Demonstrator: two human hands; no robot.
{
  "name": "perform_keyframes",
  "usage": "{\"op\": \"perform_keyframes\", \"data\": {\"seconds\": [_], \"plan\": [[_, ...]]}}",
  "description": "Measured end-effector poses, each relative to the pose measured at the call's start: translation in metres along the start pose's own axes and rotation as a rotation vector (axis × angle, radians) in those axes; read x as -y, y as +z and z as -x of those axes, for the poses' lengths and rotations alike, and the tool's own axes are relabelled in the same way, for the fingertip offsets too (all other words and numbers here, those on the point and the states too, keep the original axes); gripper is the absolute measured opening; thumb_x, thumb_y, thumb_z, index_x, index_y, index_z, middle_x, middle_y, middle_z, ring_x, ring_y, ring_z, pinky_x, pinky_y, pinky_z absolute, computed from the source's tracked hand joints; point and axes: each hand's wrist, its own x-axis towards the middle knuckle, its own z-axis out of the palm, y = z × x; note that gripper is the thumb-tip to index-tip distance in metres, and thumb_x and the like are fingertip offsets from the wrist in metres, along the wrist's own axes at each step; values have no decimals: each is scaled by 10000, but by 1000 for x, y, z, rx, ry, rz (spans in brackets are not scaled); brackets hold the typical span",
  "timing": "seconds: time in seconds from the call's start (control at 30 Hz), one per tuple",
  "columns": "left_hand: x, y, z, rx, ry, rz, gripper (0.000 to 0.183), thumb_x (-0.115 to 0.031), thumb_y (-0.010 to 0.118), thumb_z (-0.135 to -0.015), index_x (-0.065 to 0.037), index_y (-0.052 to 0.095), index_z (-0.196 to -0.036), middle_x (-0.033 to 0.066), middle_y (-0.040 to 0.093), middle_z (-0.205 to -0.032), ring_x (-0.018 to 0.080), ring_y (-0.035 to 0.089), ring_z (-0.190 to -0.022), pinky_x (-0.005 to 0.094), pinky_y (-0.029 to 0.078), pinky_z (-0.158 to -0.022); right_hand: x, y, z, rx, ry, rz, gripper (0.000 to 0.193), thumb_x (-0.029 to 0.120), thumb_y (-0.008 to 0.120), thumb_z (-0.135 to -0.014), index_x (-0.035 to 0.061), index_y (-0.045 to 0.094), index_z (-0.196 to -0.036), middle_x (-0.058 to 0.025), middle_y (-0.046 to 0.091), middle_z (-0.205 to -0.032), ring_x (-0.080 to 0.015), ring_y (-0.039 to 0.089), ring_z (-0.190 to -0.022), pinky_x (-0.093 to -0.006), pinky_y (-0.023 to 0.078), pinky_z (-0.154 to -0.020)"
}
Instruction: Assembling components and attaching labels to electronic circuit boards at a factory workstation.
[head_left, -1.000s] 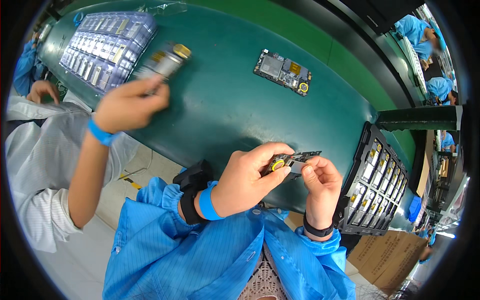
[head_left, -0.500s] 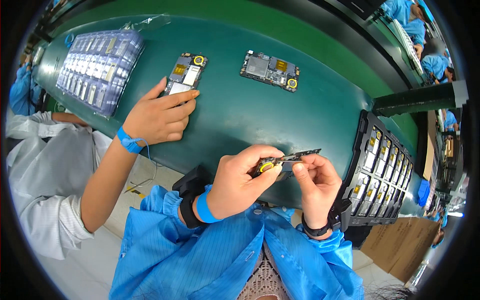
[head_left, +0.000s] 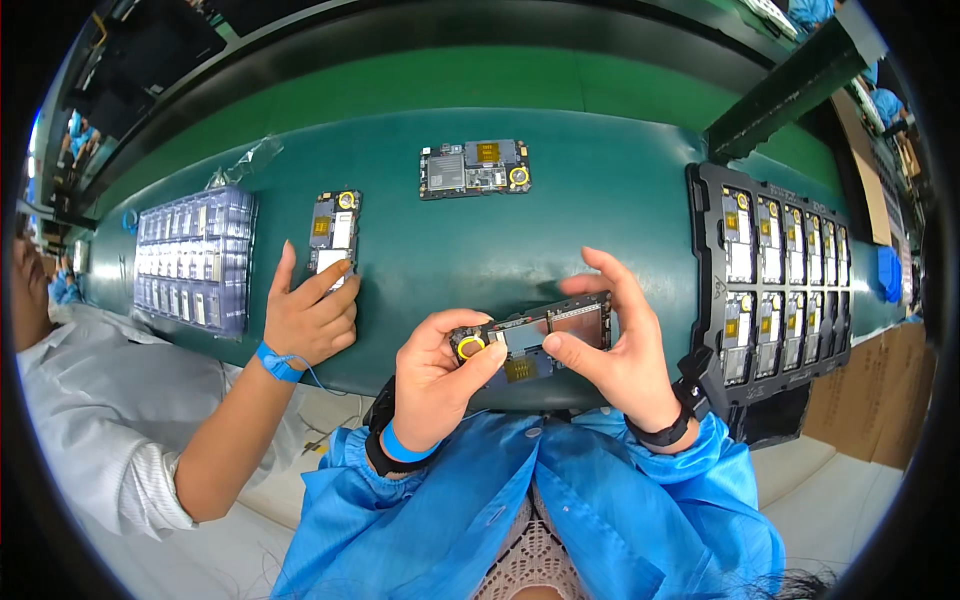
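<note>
Between my hands, above the table's near edge, a phone circuit board in a black frame (head_left: pixel 525 345) is tilted toward me. It has a yellow ring at its left end and a gold-coloured patch along its lower edge. My left hand (head_left: pixel 437 380) grips the left end, the thumb on its face beside the ring. My right hand (head_left: pixel 632 365) holds the other end with the thumb pressed on the face and the fingers behind the upper edge. A second board (head_left: pixel 475 170) lies flat farther back on the green table (head_left: pixel 600 210).
At left, a co-worker's hand (head_left: pixel 312 318) touches another board (head_left: pixel 335 230). Beyond it stands a stack of clear plastic trays (head_left: pixel 195 265) with small parts inside. A black tray (head_left: pixel 706 250) with rows of boards lies at right, near a dark post (head_left: pixel 785 100) and a cardboard box (head_left: pixel 870 390).
The view has shifted. My right hand has gone from a pinch at the board's edge to a grip on its right end, and the board's face has turned up toward me.
</note>
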Motion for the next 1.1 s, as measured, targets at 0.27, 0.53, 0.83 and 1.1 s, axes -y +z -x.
{"op": "perform_keyframes", "data": {"seconds": [0.27,0.53,0.83,1.1], "plan": [[-1,-4,1,38,-6,-23,274,63,578,-805,25,493,-1063,67,585,-908,82,556,-821,211,464,-696,4,1,-4,73,161,-115,593,-12,715,-680,20,425,-1196,-87,601,-900,-154,630,-816,-259,509,-695],[-5,-2,0,38,-42,-72,282,59,618,-773,4,500,-1023,68,588,-883,85,563,-791,209,466,-685,-1,-1,-2,47,175,-178,515,-26,710,-677,-9,463,-1129,-80,597,-882,-141,625,-801,-236,504,-669],[-2,-2,0,58,-89,-96,303,66,595,-782,18,484,-1060,91,594,-915,116,579,-825,239,479,-720,-8,-6,0,69,183,-190,461,-16,712,-687,4,488,-1089,-83,606,-869,-131,619,-789,-221,493,-661],[2,-2,-14,-30,-281,49,417,52,569,-801,-7,406,-1180,94,619,-918,128,601,-823,255,493,-733,-28,-9,-13,86,313,-299,303,23,664,-761,6,522,-1028,-49,619,-840,-86,593,-745,-208,486,-639]]}}
